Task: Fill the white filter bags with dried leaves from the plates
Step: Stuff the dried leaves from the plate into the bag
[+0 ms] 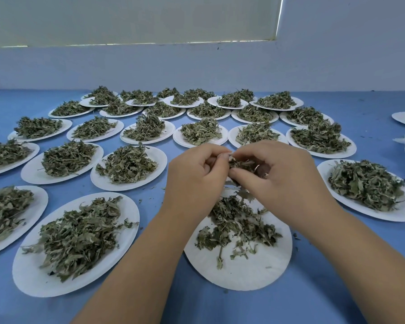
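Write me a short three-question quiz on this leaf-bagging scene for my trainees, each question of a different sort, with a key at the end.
1. True or false: the left hand and right hand lie flat on the blue tablecloth.
2. The round white paper plate right below the hands holds: A) the tallest heap on the table; B) a thinner scatter of dried green leaves than its neighbours; C) nothing at all.
3. Fill the gap: the clump of dried leaves is pinched ___ the two hands.
Key: 1 false, both are raised with fingers curled; 2 B; 3 between.
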Available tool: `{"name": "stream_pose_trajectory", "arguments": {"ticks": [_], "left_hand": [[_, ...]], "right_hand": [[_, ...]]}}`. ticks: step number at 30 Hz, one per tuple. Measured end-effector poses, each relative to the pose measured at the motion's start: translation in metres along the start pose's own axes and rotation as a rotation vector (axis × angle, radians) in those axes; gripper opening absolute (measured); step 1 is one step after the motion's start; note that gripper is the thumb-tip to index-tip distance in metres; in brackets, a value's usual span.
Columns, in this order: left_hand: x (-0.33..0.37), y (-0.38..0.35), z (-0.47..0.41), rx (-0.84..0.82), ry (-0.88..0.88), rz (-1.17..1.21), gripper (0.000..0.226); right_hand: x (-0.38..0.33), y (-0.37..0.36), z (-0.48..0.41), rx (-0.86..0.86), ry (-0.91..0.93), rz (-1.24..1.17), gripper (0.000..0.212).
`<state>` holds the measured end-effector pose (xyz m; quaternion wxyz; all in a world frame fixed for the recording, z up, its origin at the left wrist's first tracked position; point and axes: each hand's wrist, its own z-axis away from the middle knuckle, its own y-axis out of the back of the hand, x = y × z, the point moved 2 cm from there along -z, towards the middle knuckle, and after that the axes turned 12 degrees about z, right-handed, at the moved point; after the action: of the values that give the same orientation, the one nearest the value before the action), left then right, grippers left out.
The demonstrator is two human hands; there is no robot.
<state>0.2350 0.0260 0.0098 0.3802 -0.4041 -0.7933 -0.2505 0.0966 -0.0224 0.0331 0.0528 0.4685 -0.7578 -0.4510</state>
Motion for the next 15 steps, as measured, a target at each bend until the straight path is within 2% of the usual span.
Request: {"name": "stream_pose_trajectory", "arguments": {"ticks": [5, 10, 15], "left_hand": [[0.0007, -0.0005, 0.0006, 0.005, 0.007, -0.002, 0.012], [0.0005, 0.0, 0.0004, 0.031, 0.019, 0.004, 0.015], [0.004, -0.0005, 0.0006, 0.007, 0.004, 0.004, 0.028]], "right_hand": [[-0.001, 0.0002, -0.0001, 0.054, -0.016, 0.015, 0.013], [-0.0004, 0.0001, -0.0012, -0.039, 0.011, -0.048, 0.007], [0.0011, 0.0036, -0.0022, -0.01, -0.012, -0.101, 0.02]]}}
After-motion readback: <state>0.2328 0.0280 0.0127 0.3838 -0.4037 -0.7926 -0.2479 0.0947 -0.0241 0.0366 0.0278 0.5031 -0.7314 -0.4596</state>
